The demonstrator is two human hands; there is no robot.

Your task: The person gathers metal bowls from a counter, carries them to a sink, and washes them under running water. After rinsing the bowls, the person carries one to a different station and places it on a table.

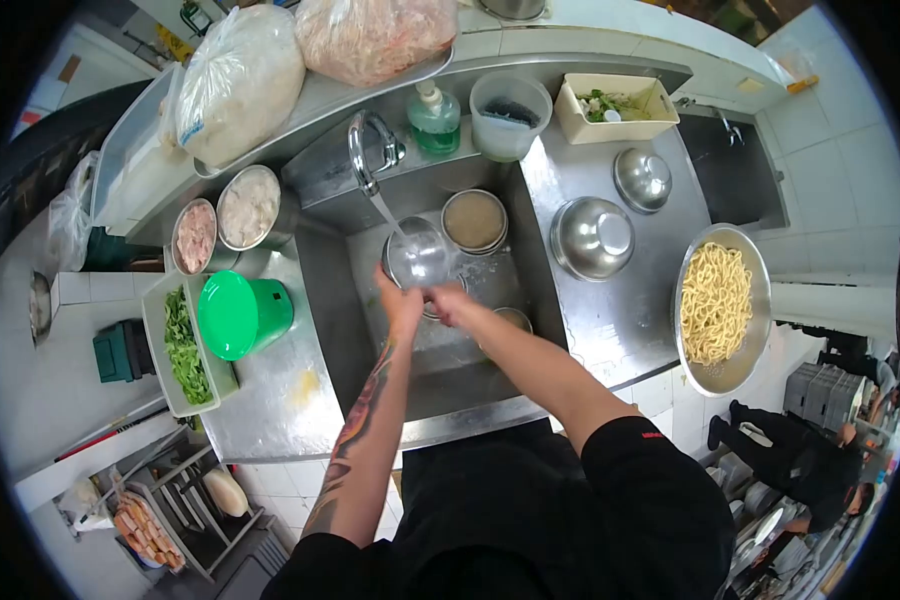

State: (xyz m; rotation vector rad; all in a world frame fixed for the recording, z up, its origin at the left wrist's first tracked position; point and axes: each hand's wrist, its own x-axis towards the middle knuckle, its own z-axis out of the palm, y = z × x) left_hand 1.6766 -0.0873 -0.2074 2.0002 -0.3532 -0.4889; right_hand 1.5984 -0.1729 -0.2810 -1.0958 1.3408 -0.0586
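Note:
Over the sink (340, 330), my left hand (401, 305) grips the near left rim of a shiny metal bowl (420, 250). Water runs from the curved faucet (361, 150) into that bowl. Close by the bowl's near edge is my right hand (450, 303), its fingers smeared by motion, so their grip does not show. Another round metal container, partly hidden, lies beneath my hands. Farther back in the sink stands a metal container of cloudy liquid (474, 220). A further round vessel (513, 320) sits to the right, partly behind my right forearm.
Two upturned metal bowls (592, 238) rest on the right counter, beside a colander of noodles (715, 305). At left are a green-lidded tub (240, 315), a bin of greens (183, 345) and two meat containers (249, 207). A soap bottle (434, 120) stands behind the sink. Another person (800, 445) is at far right.

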